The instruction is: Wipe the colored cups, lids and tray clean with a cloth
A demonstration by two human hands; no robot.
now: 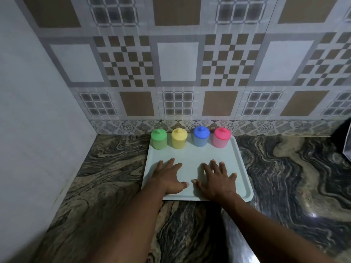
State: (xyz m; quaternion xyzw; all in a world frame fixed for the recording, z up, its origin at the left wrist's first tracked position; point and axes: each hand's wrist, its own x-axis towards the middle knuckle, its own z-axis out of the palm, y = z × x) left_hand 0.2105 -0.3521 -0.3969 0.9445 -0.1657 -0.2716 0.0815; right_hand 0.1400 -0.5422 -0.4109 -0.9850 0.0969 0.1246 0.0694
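Note:
A pale grey-green tray (241,168) lies on the marbled counter. Along its far edge stand a green cup (159,139), a yellow cup (179,139), a blue cup (201,137) and a pink cup (221,138), each upright with a matching knobbed lid on. My left hand (170,177) lies flat on the tray's near left part, fingers spread. My right hand (216,179) lies flat on the near right part, fingers spread too. Neither hand holds anything. No cloth is in view.
The dark swirled stone counter (294,177) runs to the right and toward me. A patterned tile wall (178,61) rises right behind the cups and a plain wall (28,111) closes the left side. A dark object (346,141) shows at the right edge.

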